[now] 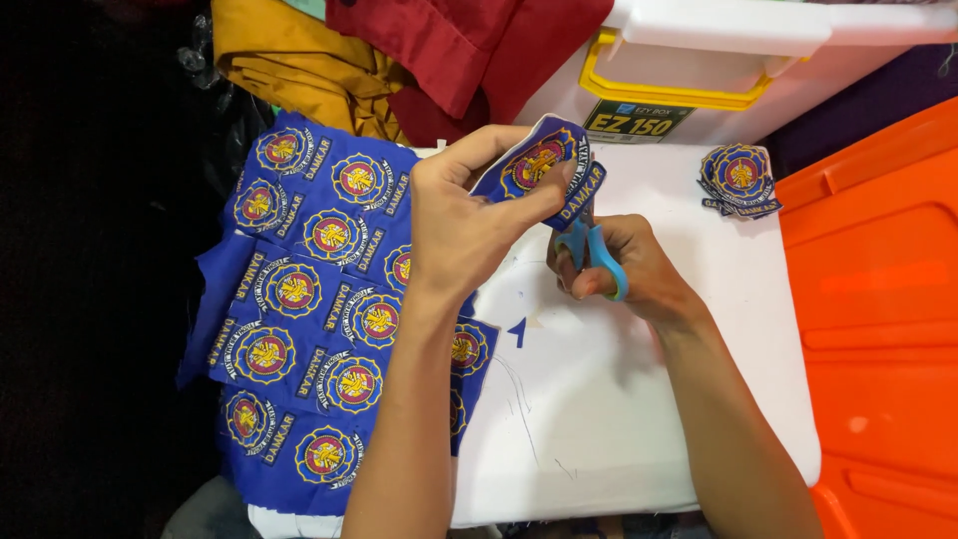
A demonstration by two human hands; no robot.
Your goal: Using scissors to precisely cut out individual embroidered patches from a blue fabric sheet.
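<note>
Cutting embroidered badges from a blue sheet, at an early stage, to judge by the piles. The left hand (pixel 464 215) was clamped on a partly trimmed badge piece (pixel 544 165), pinched between thumb and fingers and raised above the white lid (pixel 619 399); the right hand (pixel 624 269) was closed through the handles of blue scissors (pixel 591 248), whose blades pointed up and away, into the piece's lower edge. The piece's long axis ran diagonally, upper left to lower right. Only a small stack of finished badges (pixel 740 180) lay at the far right, while the uncut sheet (pixel 309 309) still carried many rows.
</note>
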